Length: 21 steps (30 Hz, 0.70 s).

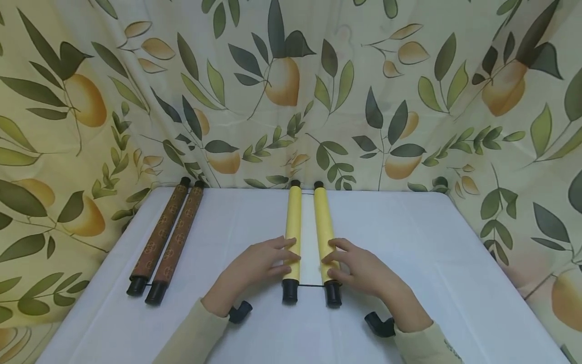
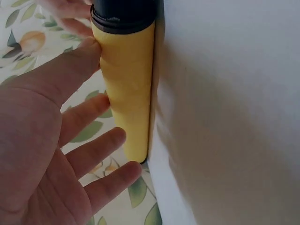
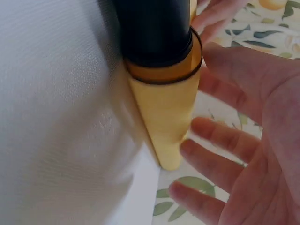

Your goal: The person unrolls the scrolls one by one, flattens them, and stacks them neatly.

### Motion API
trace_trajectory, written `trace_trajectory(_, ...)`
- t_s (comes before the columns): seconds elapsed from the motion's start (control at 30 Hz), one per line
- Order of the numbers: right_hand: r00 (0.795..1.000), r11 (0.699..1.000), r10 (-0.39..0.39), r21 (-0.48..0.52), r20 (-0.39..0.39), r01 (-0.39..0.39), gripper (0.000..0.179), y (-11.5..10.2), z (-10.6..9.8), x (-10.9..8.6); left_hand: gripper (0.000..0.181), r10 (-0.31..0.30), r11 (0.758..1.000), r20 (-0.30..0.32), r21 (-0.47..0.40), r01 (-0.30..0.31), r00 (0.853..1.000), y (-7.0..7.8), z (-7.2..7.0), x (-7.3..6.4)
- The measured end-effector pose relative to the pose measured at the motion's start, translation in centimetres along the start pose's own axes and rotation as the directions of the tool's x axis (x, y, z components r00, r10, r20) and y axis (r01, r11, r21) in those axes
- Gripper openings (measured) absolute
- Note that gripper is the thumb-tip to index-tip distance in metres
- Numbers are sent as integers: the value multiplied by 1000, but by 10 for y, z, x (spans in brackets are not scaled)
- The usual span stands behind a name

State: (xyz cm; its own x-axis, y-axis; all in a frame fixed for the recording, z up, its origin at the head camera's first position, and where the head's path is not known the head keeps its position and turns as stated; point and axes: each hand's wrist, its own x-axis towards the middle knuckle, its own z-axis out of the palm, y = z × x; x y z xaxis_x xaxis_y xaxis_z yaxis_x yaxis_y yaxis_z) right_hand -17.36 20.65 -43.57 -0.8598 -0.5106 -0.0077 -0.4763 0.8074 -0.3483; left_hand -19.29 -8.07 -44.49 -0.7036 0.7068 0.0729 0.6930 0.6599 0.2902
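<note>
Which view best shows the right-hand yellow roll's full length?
Head: both black ends of the yellow roll show, though the right hand overlaps it. Right wrist foreshortens it; left wrist doesn't clearly show it.

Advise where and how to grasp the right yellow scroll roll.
Probably around mid-length on the right yellow roll, coming from its right: the long cylinder's rounded outer side faces away from the left yellow roll, which leaves only a narrow gap between them.

One table [image 1: 395, 227] bears two yellow scroll rolls [image 1: 293, 212] and two brown patterned scroll rolls [image 1: 162, 232], with eight black end knobs [image 1: 290, 292] altogether. One left hand [image 1: 258, 264], one right hand [image 1: 362, 266], two sleeves [image 1: 196, 333] and two black wrist cameras [image 1: 241, 312] show.
</note>
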Motion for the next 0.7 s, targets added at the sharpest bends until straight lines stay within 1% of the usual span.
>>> trace_trajectory(0.1,1000,1000,8,14,-6,-8,11,-1,-2,1,33,-10,1000,4,-12,10,1000,1,-2,1)
trace_trajectory(0.17,1000,1000,-17,22,2,17,10,-1,-2,2,31,-22,999,15,-25,22,1000,2,-4,2)
trace_trajectory(0.23,998,998,-55,19,2,55,12,0,-1,3,28,-34,999,21,-30,35,999,2,-5,3)
trace_trajectory(0.33,995,995,-97,-10,-19,97,22,2,1,3,25,-45,999,27,-25,46,999,1,-7,6)
trace_trajectory(0.5,991,992,-116,-58,-62,113,19,4,0,5,29,-32,999,19,-12,32,999,-3,-9,7)
trace_trajectory(0.6,992,991,-114,-74,-44,111,16,5,-3,4,32,-23,1000,27,-21,24,999,-5,-5,7)
trace_trajectory(0.7,993,989,-115,-100,-17,113,16,7,-7,0,31,2,999,17,-53,-1,1000,-6,1,6)
